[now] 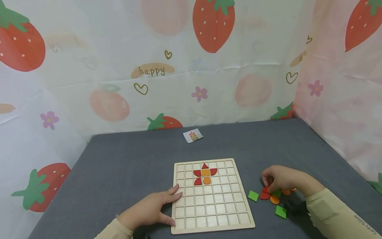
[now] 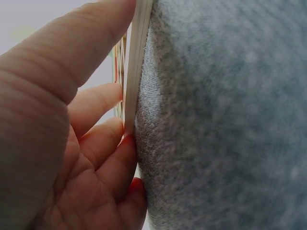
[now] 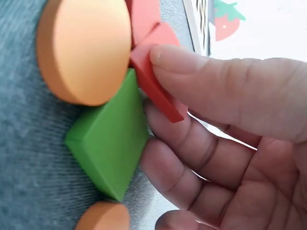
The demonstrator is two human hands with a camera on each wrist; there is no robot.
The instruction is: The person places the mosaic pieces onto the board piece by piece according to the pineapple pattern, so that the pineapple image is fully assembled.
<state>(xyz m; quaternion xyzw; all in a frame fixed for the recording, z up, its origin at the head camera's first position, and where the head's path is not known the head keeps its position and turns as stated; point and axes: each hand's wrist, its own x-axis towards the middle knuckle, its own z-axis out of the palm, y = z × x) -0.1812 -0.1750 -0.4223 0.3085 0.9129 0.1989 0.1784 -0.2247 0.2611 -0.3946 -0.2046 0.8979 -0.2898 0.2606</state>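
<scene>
My left hand (image 1: 153,207) rests against the left edge of a pale wooden grid board (image 1: 212,200), thumb and fingertips touching its rim. On the board's upper cells lie a red triangle (image 1: 205,166), an orange square (image 1: 206,172), an orange disc (image 1: 207,181) and several red quarter-circle pieces (image 1: 198,182). Right of the board, my right hand (image 1: 282,178) pinches a red quarter-circle piece (image 3: 158,88) between thumb and fingers. Around it, in the right wrist view, are another red piece (image 3: 145,19), an orange disc (image 3: 86,52) and a green square (image 3: 112,136).
Two more green squares (image 1: 253,196) lie apart, between the board and the right forearm. A small picture card (image 1: 192,135) with a gridded pattern lies toward the back of the grey cloth-covered table (image 1: 128,159). A strawberry-print curtain (image 1: 185,99) encloses the back and sides.
</scene>
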